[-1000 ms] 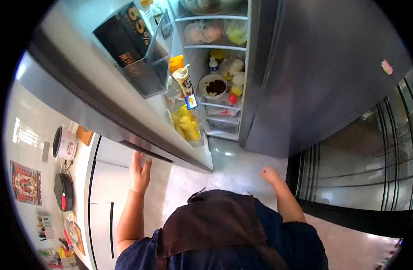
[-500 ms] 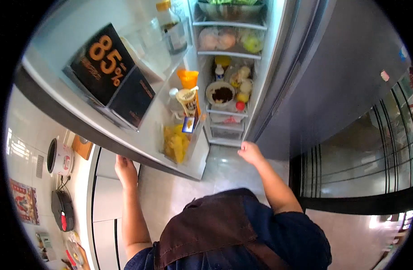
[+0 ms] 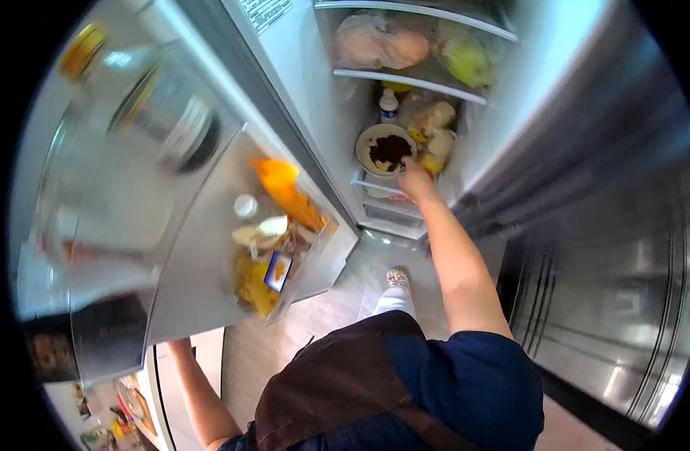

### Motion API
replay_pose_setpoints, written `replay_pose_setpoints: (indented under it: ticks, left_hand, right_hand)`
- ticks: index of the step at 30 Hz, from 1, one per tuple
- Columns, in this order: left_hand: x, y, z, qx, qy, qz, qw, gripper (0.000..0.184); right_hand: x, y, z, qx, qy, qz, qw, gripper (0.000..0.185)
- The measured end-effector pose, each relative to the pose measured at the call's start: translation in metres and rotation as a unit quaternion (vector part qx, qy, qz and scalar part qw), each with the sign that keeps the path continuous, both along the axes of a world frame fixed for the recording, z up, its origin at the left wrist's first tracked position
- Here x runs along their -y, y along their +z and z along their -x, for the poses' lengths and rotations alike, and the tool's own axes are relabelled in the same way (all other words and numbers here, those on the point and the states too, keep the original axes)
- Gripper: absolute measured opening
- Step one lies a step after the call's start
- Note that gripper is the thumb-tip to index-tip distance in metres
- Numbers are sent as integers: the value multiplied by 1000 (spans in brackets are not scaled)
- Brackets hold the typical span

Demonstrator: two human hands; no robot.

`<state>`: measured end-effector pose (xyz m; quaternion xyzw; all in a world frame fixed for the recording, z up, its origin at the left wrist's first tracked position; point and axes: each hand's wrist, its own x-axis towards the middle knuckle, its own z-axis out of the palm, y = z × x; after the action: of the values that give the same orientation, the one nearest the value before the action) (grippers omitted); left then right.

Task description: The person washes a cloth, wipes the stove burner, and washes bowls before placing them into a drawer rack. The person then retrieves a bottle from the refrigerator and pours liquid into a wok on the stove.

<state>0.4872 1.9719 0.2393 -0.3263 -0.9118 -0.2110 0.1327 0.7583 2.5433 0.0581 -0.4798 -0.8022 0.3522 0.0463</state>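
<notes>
A white bowl point(image 3: 367, 159) with dark brown contents stands on a lower shelf of the open fridge. My right hand point(image 3: 415, 180) is at its near right rim, thumb side over the edge and fingers closed there, partly hidden and slightly blurred. Beside the bowl are a small white bottle point(image 3: 388, 105) and bagged pale round food point(image 3: 435, 124). My left hand point(image 3: 179, 346) is at the lower edge of the fridge door point(image 3: 202, 293); the door hides its fingers.
Door shelves hold a large bottle point(image 3: 168, 116), an orange pouch point(image 3: 285, 192) and a yellow bag point(image 3: 256, 284). Bagged fruit point(image 3: 382, 43) lies on the shelf above the bowl. A fridge drawer point(image 3: 394, 214) is below. Dark panels stand at the right, and my foot point(image 3: 397, 278) is on the floor.
My right hand has reached forward into the fridge, from in front of the drawers to the bowl's rim. The view has moved closer to the fridge, and the door now hides my left fingers.
</notes>
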Motion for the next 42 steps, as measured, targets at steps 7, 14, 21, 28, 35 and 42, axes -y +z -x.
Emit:
replay_pose_setpoints:
  ticks: [7, 14, 21, 28, 35, 42]
  left_hand:
    - [4, 16, -27, 56, 139, 27, 988, 37]
    - [9, 30, -39, 72, 209, 67, 973, 36]
    - [2, 30, -35, 72, 200, 80, 974, 36]
    - [-8, 16, -8, 53, 138, 63, 987, 35]
    - [-17, -3, 28, 48, 54, 17, 997, 34]
    - [-15, -17, 40, 10, -79, -13, 997, 27]
  right_hand:
    - [-164, -14, 116, -19, 11, -126, 992, 51]
    - [-224, -24, 167, -40, -24, -154, 987, 30]
    - [-213, -19, 161, -97, -53, -126, 986, 23]
    - [-133, 18, 104, -77, -43, -241, 966, 21]
    - [16, 40, -16, -272, -65, -316, 906, 28]
    - [178, 7, -158, -102, -13, -162, 981, 26]
